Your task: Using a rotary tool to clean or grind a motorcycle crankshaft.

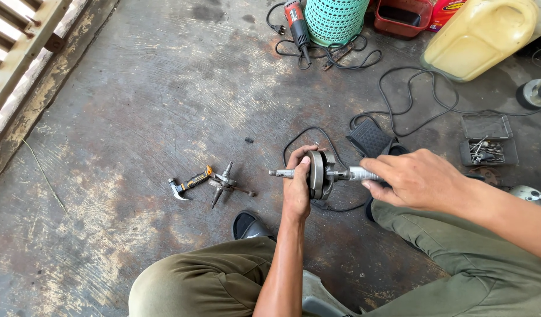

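Here, both hands gripping a metal crankshaft (321,174) above a concrete floor (165,105).
Left hand (297,188) closed around its round webs, right hand (414,179) closed on the right shaft end (hammer (189,184) lying left).

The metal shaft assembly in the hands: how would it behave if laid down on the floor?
The shaft assembly is all metal with thick round discs, so probably heavy for its size and stiff. Being round, it may roll on the concrete floor.

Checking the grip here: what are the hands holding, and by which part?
A grey metal crankshaft: left hand clasps the round web, right hand grips the shaft end.
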